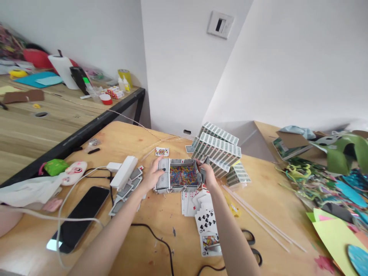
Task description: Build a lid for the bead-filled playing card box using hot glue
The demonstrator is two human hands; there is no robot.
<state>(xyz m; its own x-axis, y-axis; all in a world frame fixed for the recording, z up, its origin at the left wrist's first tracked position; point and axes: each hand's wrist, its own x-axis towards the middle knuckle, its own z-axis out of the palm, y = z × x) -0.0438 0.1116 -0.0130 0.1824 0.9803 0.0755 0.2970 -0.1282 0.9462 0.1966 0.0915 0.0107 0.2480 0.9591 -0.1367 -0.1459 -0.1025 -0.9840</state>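
The box (180,188) is held between left hand (152,174) and right hand (207,173), apparently for positioning; level support seems required next.

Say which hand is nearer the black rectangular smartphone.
Left. Left hand: right of the smartphone, at one end of the grey patterned box; right hand: farther right, at the other end.

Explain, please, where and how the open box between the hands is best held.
Probably grip the box by its short ends: left hand from the left, right hand from the right. It is longer from side to side, and gripping there leaves its open top uncovered.
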